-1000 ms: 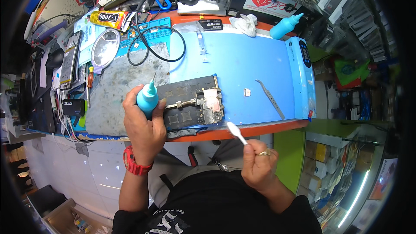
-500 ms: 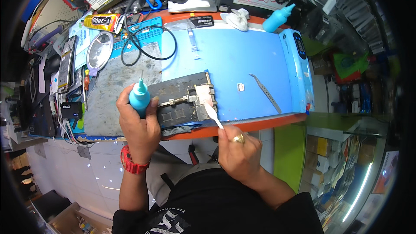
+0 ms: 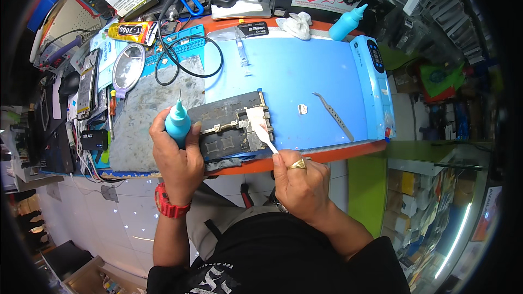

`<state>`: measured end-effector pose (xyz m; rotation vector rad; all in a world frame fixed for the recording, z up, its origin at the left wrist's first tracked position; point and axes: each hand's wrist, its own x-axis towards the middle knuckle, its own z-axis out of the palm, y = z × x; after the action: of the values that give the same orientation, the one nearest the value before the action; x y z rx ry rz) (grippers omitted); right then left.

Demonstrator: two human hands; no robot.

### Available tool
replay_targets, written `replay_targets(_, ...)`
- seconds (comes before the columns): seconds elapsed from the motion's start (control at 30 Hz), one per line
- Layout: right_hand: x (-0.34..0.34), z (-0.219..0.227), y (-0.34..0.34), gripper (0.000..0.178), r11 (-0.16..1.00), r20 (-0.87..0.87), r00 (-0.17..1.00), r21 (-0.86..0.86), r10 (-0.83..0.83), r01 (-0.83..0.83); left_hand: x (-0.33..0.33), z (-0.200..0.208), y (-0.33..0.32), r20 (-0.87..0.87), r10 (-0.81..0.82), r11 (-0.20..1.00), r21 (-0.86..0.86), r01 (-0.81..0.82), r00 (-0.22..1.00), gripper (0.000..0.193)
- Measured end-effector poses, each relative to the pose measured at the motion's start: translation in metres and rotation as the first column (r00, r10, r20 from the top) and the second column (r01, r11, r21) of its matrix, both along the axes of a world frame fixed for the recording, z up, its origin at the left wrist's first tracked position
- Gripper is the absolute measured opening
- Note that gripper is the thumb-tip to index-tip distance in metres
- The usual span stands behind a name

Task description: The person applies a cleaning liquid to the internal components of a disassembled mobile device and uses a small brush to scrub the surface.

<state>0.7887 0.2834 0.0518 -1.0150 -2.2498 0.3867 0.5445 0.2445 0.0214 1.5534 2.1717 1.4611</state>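
My left hand (image 3: 178,164) is wrapped round a light blue squeeze bottle (image 3: 177,126) with a thin needle tip pointing up. Between the thumb and fingers of my right hand (image 3: 303,188) is the handle of a white brush (image 3: 265,137). Its head rests on a small pale circuit board (image 3: 255,114), hiding part of it. The board sits at the right end of a black repair holder (image 3: 215,112) with a metal clamp bar (image 3: 219,128). My left hand is close to the holder's left end. Curved tweezers (image 3: 333,116) and a small whitish piece (image 3: 303,109) lie to the right.
A blue machine with a flat top (image 3: 289,71) and control panel (image 3: 376,57) takes up the right side. Behind stand a second blue bottle (image 3: 347,23) and a crumpled white cloth (image 3: 295,25). A looped black cable (image 3: 222,60), a round magnifier (image 3: 128,68) and a yellow glue tube (image 3: 132,32) crowd the left.
The white brush and my right hand have shifted slightly up and to the left over the board. My left hand keeps its hold on the bottle.
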Motion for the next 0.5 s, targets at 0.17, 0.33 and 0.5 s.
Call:
replay_targets(0.17,0.035,0.001,-0.027,0.011,0.999,0.03,0.999,-0.021,0.03,-0.029,-0.002,-0.003,-0.001,-0.114,0.016,1.0,0.02,-0.014,0.993,0.054)
replay_targets(0.33,0.026,0.005,-0.014,0.01,0.999,-0.048,0.999,0.049,0.003,0.0,0.001,-0.001,-0.002,-0.011,0.009,1.0,-0.007,-0.009,1.0,0.053)
replay_targets(0.5,-0.004,0.0,0.005,0.006,0.999,0.005,1.0,0.046,0.01,-0.011,0.0,0.0,-0.001,0.02,0.01,1.0,-0.009,-0.01,1.0,0.053)
